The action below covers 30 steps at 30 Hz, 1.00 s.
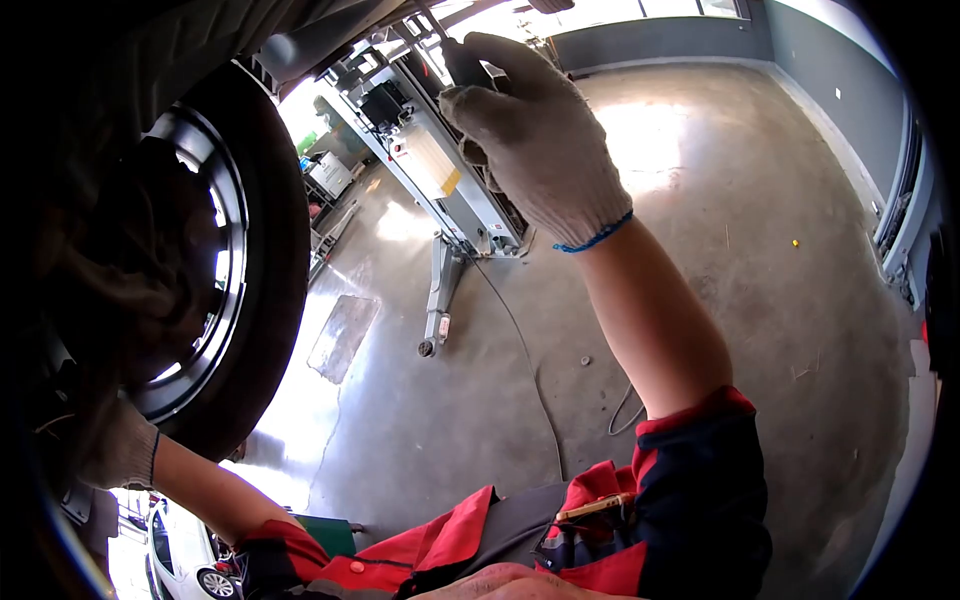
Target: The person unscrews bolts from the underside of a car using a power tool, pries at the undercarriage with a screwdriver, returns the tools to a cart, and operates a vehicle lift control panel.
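My right hand (540,130), in a pale knit work glove with a blue cuff edge, is raised at the top centre. Its fingers are wrapped round the dark handle of a screwdriver (462,62), whose thin shaft points up and left towards the car's underside. My left hand (118,448), gloved too, reaches in at the lower left beside the wheel (240,260). Deep shadow hides the left fingers, so what they touch does not show. The wheel has a black tyre and a bright metal rim, and dark parts lie behind it.
A grey lift post (440,150) stands ahead, its low arm (440,290) jutting out near the floor. From its base a cable (525,350) runs across the concrete. A white car (180,550) shows at lower left, and a grey wall (835,90) at far right.
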Each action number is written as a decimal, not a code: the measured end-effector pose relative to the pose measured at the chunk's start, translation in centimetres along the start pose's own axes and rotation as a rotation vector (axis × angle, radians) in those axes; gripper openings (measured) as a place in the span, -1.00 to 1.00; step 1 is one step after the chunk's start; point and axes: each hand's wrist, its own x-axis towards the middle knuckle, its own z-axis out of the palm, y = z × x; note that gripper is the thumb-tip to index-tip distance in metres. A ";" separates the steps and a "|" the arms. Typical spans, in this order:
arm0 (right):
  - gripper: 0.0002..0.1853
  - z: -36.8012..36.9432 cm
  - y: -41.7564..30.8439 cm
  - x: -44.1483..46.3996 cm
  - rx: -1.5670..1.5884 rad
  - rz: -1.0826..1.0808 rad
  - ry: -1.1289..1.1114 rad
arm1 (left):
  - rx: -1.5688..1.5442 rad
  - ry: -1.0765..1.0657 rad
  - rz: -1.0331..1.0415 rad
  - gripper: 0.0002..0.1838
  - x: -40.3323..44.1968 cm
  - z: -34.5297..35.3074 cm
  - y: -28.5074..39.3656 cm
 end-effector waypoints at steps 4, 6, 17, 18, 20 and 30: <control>-0.63 0.1 0.7 -0.5 0.183 0.024 -0.002 | 0.007 0.014 -0.001 -0.60 0.2 -0.3 0.3; -0.62 0.3 1.9 -0.8 0.176 -0.061 -0.011 | 0.016 0.016 0.000 -0.61 0.3 -0.5 0.5; -0.89 -0.5 6.4 5.4 -0.940 -0.840 0.101 | 0.029 0.057 0.028 -0.66 0.9 -1.9 0.8; -0.88 -1.3 6.4 5.8 -0.709 -0.476 -0.052 | 0.033 0.063 0.031 -0.67 1.2 -2.2 0.7; -0.80 -3.1 4.8 6.1 -0.406 -0.036 -0.073 | 0.053 0.068 0.052 -0.67 1.6 -3.1 0.5; -0.70 -13.1 0.8 12.8 -0.192 0.079 -0.355 | 0.124 0.065 0.198 -0.72 4.6 -6.4 0.3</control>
